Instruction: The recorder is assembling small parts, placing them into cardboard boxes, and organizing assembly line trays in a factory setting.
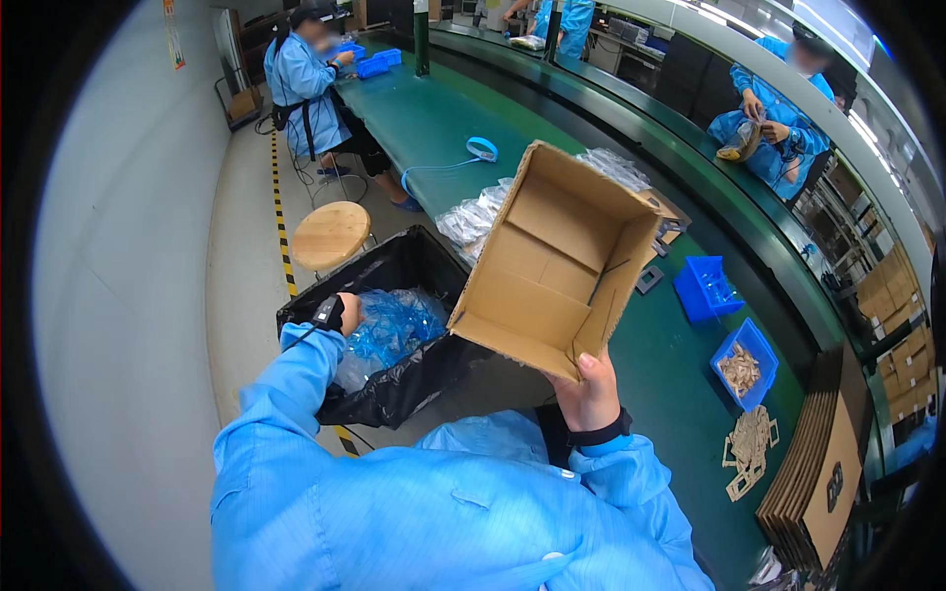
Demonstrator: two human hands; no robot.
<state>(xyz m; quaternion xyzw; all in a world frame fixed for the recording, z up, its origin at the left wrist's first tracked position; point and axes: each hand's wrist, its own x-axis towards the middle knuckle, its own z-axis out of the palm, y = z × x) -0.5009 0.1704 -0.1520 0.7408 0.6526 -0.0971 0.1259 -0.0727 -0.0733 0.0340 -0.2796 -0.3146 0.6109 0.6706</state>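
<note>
My right hand [588, 396] grips an open, empty cardboard box [552, 251] by its near lower edge, the thumb on the rim. The box is tilted so that its inside faces me. My left hand [350, 313] reaches over a bin lined with a black bag [426, 379], next to crumpled clear and blue plastic [389, 330]. Its fingers are mostly hidden, so whether they hold any plastic does not show.
On the green workbench [650, 340] are clear plastic bags [473, 219], blue trays [706, 289], a tray of small brown pieces [744, 366] and stacked flat cardboard [813, 458]. A round wooden stool [331, 236] stands beyond the bin. Other people in blue coats work farther off.
</note>
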